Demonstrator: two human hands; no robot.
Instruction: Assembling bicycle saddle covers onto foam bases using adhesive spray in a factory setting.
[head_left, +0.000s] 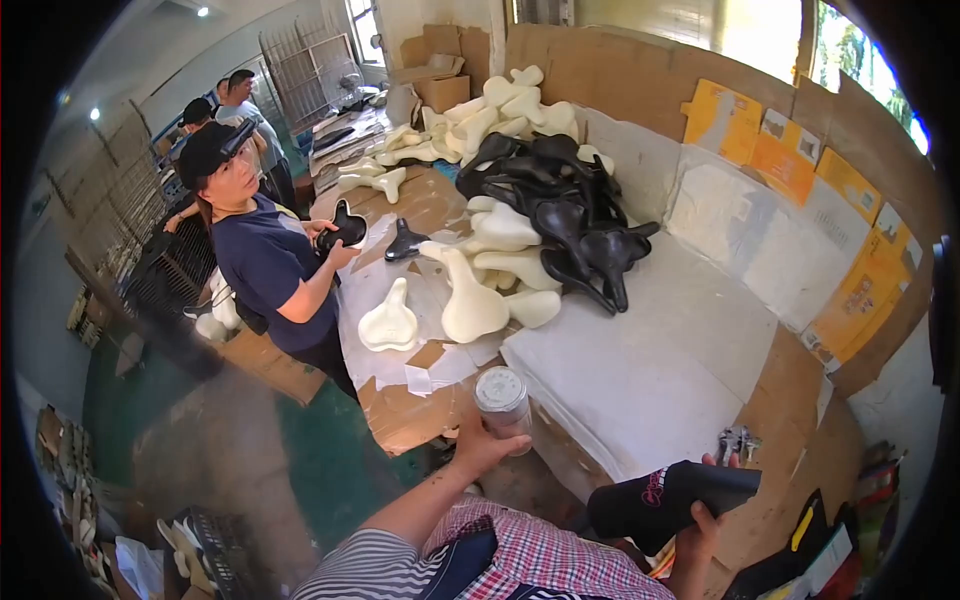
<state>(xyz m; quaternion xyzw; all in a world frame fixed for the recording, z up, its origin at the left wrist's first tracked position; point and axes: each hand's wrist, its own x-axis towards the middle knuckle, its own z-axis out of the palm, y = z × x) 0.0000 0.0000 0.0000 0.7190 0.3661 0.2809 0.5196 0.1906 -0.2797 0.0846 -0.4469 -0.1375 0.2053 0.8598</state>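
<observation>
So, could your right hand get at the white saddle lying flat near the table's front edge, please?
Probably not as things stand: the right hand is full, gripping a black saddle, and the white saddle lies far across, beyond the left hand.

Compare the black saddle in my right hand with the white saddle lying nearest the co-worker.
The black saddle is dark and glossy; the white saddle is pale and matte. The black one is held up by the right hand; the white one lies flat on the table, untouched. Both share a saddle outline.

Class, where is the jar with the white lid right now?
The jar is in the left hand, low centre, at the table's near edge.
</observation>
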